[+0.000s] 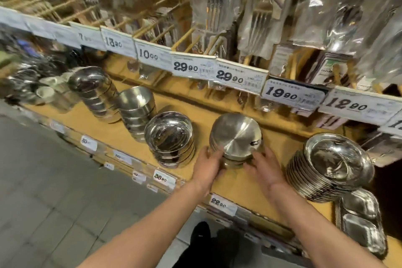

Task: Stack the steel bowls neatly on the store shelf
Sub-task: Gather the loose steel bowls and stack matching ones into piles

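A small stack of steel bowls [236,135] stands upside down on the wooden store shelf [235,183], its flat brushed base facing up. My left hand [210,164] grips the stack's left side with curled fingers. On the stack's right side, my right hand [264,168] holds the lower rim. To the left stand three more stacks: an upright stack of shiny bowls [169,137], a brushed stack [137,109] and a taller tilted stack [93,89].
A leaning pile of shallow steel plates [332,163] sits right of my hands, with divided steel trays [363,220] below it. Price tags [230,76] line the rail above, under hanging packed cutlery [258,15]. Grey floor tiles [54,191] lie at left.
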`<control>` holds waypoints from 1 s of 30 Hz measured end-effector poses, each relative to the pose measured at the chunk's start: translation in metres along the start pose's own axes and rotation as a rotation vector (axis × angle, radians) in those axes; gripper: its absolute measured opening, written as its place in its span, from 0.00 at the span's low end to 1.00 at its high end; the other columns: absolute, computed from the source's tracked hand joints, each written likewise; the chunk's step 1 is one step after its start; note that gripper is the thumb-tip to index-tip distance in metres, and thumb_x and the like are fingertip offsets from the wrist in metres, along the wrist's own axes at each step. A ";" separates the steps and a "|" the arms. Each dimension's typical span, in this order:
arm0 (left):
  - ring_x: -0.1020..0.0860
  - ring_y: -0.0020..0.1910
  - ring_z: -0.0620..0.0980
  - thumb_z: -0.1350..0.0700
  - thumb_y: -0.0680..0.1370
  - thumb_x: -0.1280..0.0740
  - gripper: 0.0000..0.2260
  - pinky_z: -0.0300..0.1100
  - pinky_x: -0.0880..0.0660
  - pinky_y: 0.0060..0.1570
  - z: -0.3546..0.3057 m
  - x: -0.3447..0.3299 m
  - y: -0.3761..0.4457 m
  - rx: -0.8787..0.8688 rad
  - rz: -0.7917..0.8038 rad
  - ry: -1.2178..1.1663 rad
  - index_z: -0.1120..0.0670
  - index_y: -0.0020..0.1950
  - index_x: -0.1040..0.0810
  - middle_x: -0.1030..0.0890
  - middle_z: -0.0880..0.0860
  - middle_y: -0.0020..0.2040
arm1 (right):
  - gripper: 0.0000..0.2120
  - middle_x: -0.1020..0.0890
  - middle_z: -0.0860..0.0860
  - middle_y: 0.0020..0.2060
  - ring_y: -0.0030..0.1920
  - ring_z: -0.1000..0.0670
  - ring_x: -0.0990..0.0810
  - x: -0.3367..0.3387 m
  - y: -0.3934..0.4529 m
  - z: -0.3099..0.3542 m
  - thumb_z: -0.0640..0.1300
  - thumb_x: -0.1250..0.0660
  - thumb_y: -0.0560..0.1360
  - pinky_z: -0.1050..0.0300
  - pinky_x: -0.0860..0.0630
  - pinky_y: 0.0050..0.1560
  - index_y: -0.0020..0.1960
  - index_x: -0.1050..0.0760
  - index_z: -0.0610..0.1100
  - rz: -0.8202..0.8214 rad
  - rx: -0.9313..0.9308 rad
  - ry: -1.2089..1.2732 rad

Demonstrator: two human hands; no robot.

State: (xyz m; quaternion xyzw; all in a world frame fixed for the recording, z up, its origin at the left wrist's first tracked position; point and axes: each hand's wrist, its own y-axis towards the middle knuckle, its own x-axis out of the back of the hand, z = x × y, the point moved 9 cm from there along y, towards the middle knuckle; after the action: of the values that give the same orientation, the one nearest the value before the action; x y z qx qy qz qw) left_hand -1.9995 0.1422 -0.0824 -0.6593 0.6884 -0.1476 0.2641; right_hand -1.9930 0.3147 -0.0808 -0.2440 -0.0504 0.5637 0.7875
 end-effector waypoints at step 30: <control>0.16 0.51 0.48 0.61 0.81 0.34 0.13 0.51 0.18 0.56 0.013 0.091 -0.053 -0.103 -0.089 0.233 0.48 0.64 0.22 0.18 0.48 0.57 | 0.21 0.29 0.45 0.69 0.56 0.55 0.23 -0.033 -0.027 -0.030 0.43 0.35 0.81 0.58 0.20 0.53 0.74 0.31 0.48 0.076 -0.014 -0.209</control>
State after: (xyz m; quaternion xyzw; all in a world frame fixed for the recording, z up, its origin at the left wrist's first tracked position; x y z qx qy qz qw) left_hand -1.9476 0.0500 -0.0791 -0.6801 0.6911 -0.1993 0.1415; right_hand -1.9710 0.2677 -0.0892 -0.1912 -0.1269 0.6151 0.7543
